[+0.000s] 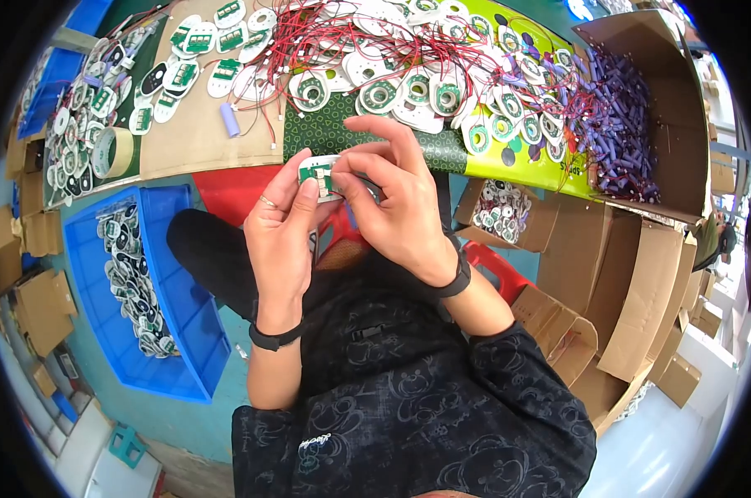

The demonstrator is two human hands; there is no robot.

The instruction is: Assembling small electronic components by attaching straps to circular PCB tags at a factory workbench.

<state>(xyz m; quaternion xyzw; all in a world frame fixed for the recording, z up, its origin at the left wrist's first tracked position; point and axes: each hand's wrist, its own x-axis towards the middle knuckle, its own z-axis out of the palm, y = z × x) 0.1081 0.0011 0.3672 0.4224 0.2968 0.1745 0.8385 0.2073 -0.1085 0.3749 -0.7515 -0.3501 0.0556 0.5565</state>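
In front of my lap, just off the table's near edge, I hold a small white plastic housing with a green circuit board (319, 174) fixed in it. My left hand (274, 224) pinches it between thumb and fingers. From the other side my right hand (400, 203) closes its thumb and index finger on the housing's right edge. Whether a wire or connector is also between those fingertips is hidden. Beyond my hands, similar white housings with ring-shaped green boards (381, 95) lie on the table, tangled with red and black wires (330, 37).
A purple cylindrical battery (229, 120) and a tape roll (113, 153) lie on the table's left part. An open carton of purple batteries (620, 124) stands at right. A blue bin (201, 332) with finished-looking housings sits low left; a smaller carton (543, 222) of parts is low right.
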